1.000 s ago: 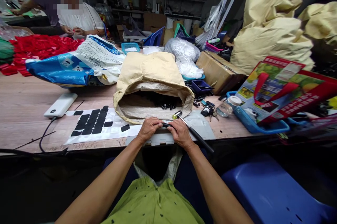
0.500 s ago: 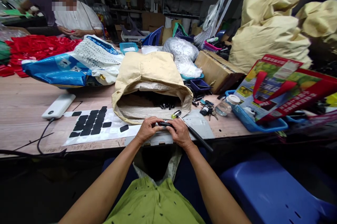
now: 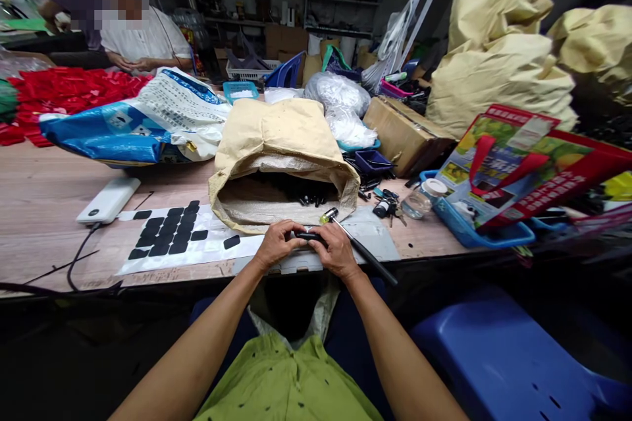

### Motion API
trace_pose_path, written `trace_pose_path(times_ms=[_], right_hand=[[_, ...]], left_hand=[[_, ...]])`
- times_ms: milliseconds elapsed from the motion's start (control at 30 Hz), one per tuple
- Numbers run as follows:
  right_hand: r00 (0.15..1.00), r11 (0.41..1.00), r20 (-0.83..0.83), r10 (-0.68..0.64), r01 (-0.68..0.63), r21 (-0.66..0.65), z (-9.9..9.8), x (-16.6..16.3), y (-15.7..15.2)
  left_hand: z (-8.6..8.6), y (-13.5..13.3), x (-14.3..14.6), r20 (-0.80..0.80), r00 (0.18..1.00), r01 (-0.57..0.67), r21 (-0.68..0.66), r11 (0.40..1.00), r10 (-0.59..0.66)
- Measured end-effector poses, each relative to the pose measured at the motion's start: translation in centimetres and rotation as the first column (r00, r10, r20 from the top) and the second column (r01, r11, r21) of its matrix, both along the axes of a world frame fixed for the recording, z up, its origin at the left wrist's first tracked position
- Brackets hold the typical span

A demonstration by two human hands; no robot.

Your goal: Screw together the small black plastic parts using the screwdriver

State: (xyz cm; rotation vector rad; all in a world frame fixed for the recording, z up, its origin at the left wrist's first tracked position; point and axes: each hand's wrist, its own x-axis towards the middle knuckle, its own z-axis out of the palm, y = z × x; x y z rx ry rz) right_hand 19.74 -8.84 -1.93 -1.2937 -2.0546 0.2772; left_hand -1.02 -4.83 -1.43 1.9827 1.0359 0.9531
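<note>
Between my two hands is a small black rod-shaped piece, held level over the table's front edge. The fingertips of my left hand pinch its left end. At the other end, the thumb and fingers of my right hand close round it and hide part of it. A hammer with a yellow-tipped head and a black handle lies just behind and right of my right hand. Directly beyond my hands, an open beige sack lies on its side, with small black pieces inside its mouth.
Left on the table are a sheet of black stickers and a white power bank with a cable. A blue-and-white bag and red pieces lie behind. Right are keys, a jar and a blue basket. Another person sits across.
The black piece has turned slightly, and its left end shows a little differently between my fingers. My hands stay in nearly the same place. The whole view has shifted slightly.
</note>
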Motion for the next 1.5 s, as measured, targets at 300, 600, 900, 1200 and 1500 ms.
trace_pose_path(times_ms=[300,600,900,1200,1500], right_hand=[[0.958,0.985,-0.273,-0.090,0.126,0.116,0.2,0.6,-0.2],[0.975,0.974,-0.169,-0.144,0.170,0.151,-0.4,0.0,0.0],[0.885,0.871,0.023,-0.465,0.452,0.194,-0.6,-1.3,-0.4],[0.728,0.734,0.099,-0.679,0.676,0.061,-0.4,-2.2,-0.3],[0.732,0.742,0.128,-0.669,0.668,0.058,-0.3,-2.2,-0.3]], left_hand=[[1.2,-3.4,-0.8,-0.131,0.983,-0.104,0.194,0.976,0.131],[-5.4,-14.1,-2.8,-0.243,0.970,-0.001,0.052,0.999,0.014],[-4.6,-12.2,0.4,-0.420,0.905,-0.010,-0.183,0.983,-0.069],[2.1,3.5,0.9,-0.262,0.811,-0.542,-0.003,0.840,0.523],[4.6,10.8,2.6,-0.616,0.610,-0.732,-0.197,0.652,0.498]])
